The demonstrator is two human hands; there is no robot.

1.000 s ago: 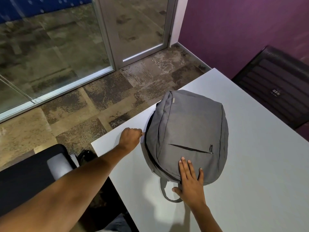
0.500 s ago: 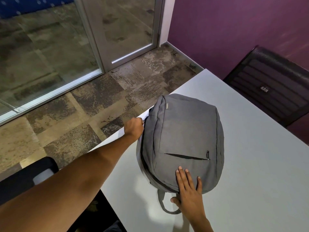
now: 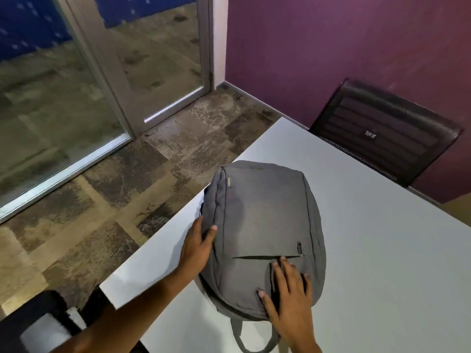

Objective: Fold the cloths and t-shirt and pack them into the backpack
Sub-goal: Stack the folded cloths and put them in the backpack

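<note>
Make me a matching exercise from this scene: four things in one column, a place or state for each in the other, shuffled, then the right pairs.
Things:
1. backpack
2. left hand
3. right hand
4. black chair

Places or states:
A. flat on the front panel, just below the pocket zip
B. against the purple wall, beyond the table
C. lying flat on the white table
D. on the backpack's left side edge, thumb on top

Pairs: 1-C, 2-D, 3-A, 4-B

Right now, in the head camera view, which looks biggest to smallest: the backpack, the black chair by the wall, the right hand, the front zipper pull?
1. backpack
2. black chair, though farther away, so unsure
3. right hand
4. front zipper pull
</note>
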